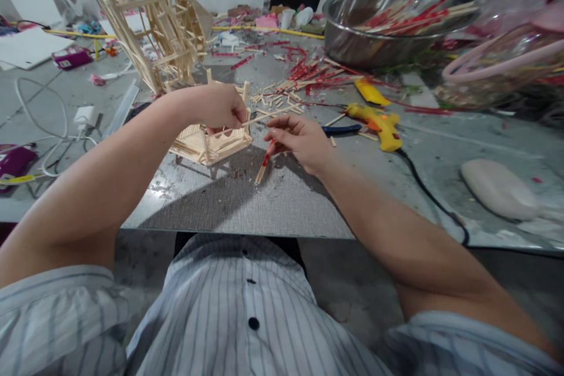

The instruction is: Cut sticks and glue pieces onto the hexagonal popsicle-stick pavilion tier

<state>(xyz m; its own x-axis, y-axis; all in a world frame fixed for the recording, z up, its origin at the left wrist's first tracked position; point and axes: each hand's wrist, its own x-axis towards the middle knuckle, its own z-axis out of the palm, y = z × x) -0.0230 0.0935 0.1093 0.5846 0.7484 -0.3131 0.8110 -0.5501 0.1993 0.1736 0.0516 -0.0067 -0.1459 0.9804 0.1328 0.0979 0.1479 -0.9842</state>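
Two hands: left hand grip pinching one bare stick, right hand grip grasping one red-tipped stick.

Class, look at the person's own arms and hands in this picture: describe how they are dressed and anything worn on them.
Both forearms are bare. The left hand and right hand wear no gloves, rings or watch that show. Short sleeves of a pale shirt with thin dark stripes and dark buttons cover the upper arms.
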